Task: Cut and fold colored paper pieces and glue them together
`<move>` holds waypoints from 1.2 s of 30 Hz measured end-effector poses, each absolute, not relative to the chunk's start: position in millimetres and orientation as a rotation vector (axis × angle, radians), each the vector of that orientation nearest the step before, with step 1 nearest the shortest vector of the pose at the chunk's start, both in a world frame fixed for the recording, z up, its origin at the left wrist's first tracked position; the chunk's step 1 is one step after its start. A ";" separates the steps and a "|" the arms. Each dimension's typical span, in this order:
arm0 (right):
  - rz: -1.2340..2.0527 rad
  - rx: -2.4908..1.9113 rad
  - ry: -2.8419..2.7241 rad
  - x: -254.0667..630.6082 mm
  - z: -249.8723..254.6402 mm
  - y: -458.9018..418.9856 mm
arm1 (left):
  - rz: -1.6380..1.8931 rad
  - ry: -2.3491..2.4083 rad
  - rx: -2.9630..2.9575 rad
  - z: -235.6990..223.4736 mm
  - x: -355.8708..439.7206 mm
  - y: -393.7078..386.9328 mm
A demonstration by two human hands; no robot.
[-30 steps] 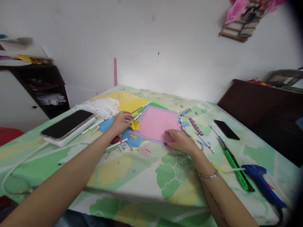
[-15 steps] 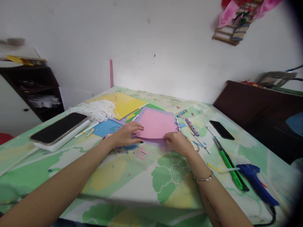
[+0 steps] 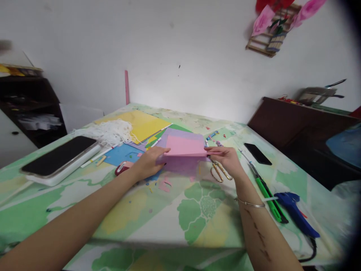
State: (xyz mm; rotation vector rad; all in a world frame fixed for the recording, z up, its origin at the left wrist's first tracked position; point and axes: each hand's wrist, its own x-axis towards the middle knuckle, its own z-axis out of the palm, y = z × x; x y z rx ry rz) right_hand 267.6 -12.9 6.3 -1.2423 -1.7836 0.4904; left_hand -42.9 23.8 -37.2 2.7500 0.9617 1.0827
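Note:
A sheet of pink paper [image 3: 184, 145] is held up by its near corners, tilted almost edge-on to me. My left hand [image 3: 150, 162] pinches its left corner between thumb and fingers. At the right corner, my right hand [image 3: 225, 158] grips it the same way. Behind and below it lies a purple sheet [image 3: 180, 132] on the table. Gold-handled scissors [image 3: 217, 173] rest just under my right hand, their blades partly hidden. Small pink paper scraps [image 3: 165, 184] and blue paper [image 3: 115, 155] lie near my left hand.
On the left are a phone on a white block [image 3: 60, 156] and a heap of white string [image 3: 109, 131]. Yellow paper [image 3: 141, 122] lies at the back. To the right are a black phone [image 3: 257, 153], a green utility knife [image 3: 270, 201] and a blue glue gun [image 3: 297, 214].
The pink paper has risen off the purple sheet. My left hand has left a yellow scrap and taken the paper's left corner; my right hand has lifted its right corner. The view has swung right.

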 end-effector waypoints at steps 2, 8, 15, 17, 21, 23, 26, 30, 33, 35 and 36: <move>0.644 -1.056 -1.588 276.2 12.1 -16.5 | 1.166 0.978 2.686 -36.2 -41.8 23.1; 0.825 -0.852 -1.046 283.7 17.7 -17.0 | 1.188 0.898 2.511 -29.7 -34.0 18.5; 0.646 -1.098 -0.898 276.1 7.0 -4.0 | 1.076 0.950 1.572 -23.4 -14.9 0.2; 0.471 -1.156 -0.917 274.0 8.0 -6.1 | 1.071 0.967 1.322 -23.1 -6.6 -4.8; -0.111 -1.172 -1.164 260.7 17.5 -21.6 | 0.961 0.992 1.129 -25.2 6.0 -12.1; -0.306 -1.134 -1.356 248.9 22.0 -31.8 | 0.900 1.001 1.084 -26.5 8.5 -14.1; -0.472 -1.066 -1.652 227.4 23.3 -44.4 | 0.855 1.012 1.018 -27.4 10.0 -15.5; -0.376 -0.895 -2.041 199.3 14.5 -52.9 | 0.864 0.996 0.976 -28.1 12.6 -16.8; -0.186 -0.839 -2.352 186.4 5.3 -52.9 | 0.892 0.954 0.966 -28.9 14.5 -17.8; -0.093 -0.918 -2.475 183.5 0.4 -50.6 | 0.914 0.932 0.935 -28.9 15.3 -18.0; -0.062 -0.959 -2.519 183.6 -1.4 -49.1 | 0.919 0.926 0.918 -28.5 15.7 -18.0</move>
